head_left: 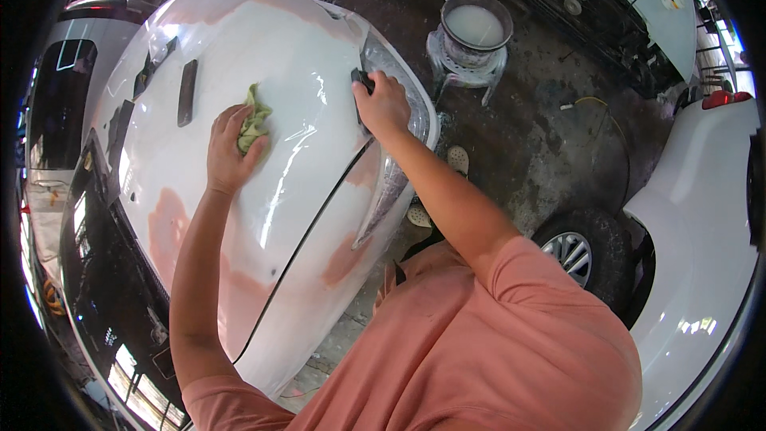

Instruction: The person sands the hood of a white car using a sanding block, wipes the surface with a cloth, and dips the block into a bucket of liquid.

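Dark, stained floor [542, 160] all around the hood, with pale marks here and there. On that floor, a big white car hood [295, 168] with pink patches [167, 223]. Well to the right of the hood, another white car [702, 191] with a fat black wheel [602, 259]. Closer to the hood on that same side, a little pale stool [451, 76], with a round bucket [471, 56] of milky water on top. Along the hood's right edge, a long clear headlight [419, 104]. At the hood, two bare hands: left hand [229, 152], half open, fingers and thumb around a crumpled green rag [254, 116] on the hood; right hand [381, 108], by the headlight, fingers curled around a small black block [361, 80]. Left of the rag on the hood, a thin dark bar [187, 93].
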The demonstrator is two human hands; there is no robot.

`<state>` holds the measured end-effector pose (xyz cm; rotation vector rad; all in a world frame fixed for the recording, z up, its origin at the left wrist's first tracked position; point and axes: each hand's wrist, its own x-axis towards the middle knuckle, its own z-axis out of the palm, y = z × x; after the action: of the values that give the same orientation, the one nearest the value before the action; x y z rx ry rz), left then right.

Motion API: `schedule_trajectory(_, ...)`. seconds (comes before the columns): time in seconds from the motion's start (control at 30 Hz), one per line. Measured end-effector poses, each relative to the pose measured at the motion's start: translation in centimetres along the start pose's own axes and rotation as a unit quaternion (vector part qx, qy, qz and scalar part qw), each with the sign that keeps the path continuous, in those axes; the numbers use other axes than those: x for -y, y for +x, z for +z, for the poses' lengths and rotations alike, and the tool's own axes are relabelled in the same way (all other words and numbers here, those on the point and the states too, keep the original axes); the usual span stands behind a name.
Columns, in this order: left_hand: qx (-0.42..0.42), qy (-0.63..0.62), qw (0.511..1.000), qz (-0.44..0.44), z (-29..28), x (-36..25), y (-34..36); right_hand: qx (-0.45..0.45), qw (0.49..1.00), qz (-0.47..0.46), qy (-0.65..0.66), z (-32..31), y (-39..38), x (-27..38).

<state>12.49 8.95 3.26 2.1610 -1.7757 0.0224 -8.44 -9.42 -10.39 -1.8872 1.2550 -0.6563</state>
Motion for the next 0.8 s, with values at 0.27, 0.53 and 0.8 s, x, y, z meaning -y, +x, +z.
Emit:
schedule_trajectory(0.27,0.003,-0.001,1.000,-0.020,0.0,0.5,-1.1,0.043,0.997,-0.051,0.040,-3.7,-10.0,-0.7)
schedule_trajectory(0.53,-0.004,0.002,1.000,-0.005,0.1,0.2,-0.6,0.038,0.999,0.007,0.020,-0.9,-1.6,0.0)
schedule_trajectory(0.8,-0.001,-0.002,1.000,-0.013,0.0,0.4,-0.9,0.028,0.999,-0.028,0.029,-1.8,-4.8,-0.6)
